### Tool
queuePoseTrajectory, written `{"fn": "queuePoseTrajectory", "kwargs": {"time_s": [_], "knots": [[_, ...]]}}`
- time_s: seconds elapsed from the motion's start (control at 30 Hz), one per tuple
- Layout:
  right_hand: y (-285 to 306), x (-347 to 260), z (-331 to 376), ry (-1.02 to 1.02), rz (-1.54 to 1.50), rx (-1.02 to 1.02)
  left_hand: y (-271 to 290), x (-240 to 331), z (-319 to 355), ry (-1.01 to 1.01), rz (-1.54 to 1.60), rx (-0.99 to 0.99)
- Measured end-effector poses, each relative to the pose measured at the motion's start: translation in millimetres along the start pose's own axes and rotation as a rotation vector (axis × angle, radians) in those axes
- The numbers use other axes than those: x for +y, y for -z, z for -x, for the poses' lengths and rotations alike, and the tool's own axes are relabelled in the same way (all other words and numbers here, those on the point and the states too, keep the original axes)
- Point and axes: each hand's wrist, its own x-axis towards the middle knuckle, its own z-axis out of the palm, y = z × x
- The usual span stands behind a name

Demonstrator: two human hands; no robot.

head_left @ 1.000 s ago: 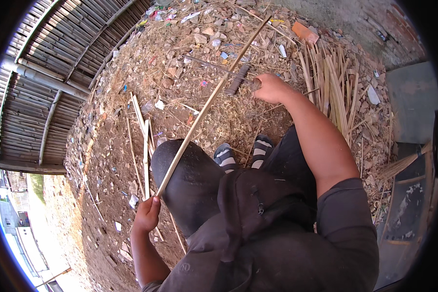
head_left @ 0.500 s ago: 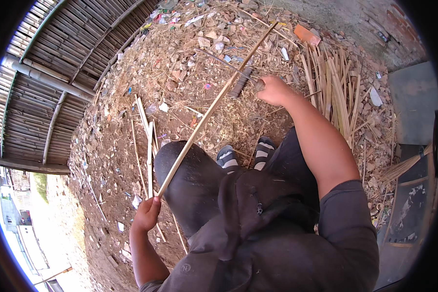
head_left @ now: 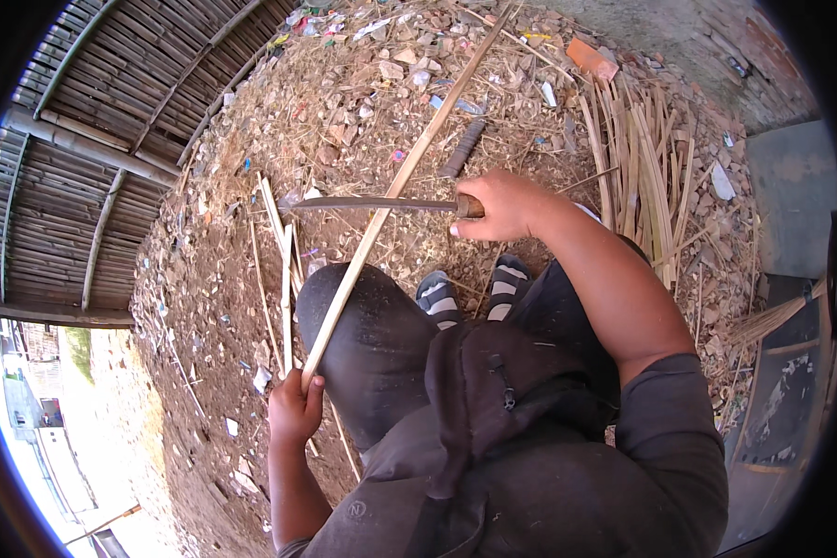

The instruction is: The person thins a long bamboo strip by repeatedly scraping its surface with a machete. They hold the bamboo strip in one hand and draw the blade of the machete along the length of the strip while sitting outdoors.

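My left hand [head_left: 296, 409] is closed round the lower end of a long, pale bamboo strip [head_left: 352, 272], which slants up and away to the far right past my knee. In my right hand [head_left: 502, 206] is the wooden handle of a machete [head_left: 381, 203]. Its dark blade points left and crosses the strip about midway; whether it rests on the strip or passes just over it, I cannot tell. A short, dark ribbed rod [head_left: 464, 149] lies on the ground just beyond my right hand.
Several split bamboo strips [head_left: 637, 177] lie in a pile at the right, by an orange brick [head_left: 591, 59]. More strips [head_left: 286, 298] lie left of my knee. Rubble and litter cover the ground. A bamboo-slat structure [head_left: 84, 121] stands at the left, a wall [head_left: 660, 37] at the far right.
My right hand has drawn the machete nearer to me, and its blade has swung from slanting to nearly level. My left hand has shifted slightly right with the bamboo strip, whose far end reaches farther away.
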Motion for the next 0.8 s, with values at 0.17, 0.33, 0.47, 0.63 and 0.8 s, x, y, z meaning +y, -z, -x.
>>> {"fn": "queuePoseTrajectory", "kwargs": {"time_s": [0.17, 0.33, 0.47, 0.63, 0.8], "knots": [[-8, -32, -6, -0.003, 0.15, -0.123, 3, 5, 1, -0.029, 0.087, -0.05], [-21, 8, -18, -0.078, 0.048, 0.103, 12, 8, 0, -0.023, 0.134, -0.155], [-13, -32, -18, -0.106, 0.161, -0.047, 18, 15, -2, 0.001, 0.155, -0.198], [-43, -3, -25, 0.019, 0.052, -0.057, 6, 20, -3, -0.032, 0.16, -0.176], [-35, -24, -20, 0.01, 0.062, -0.015, 10, 25, -8, 0.086, 0.175, -0.255]]}}
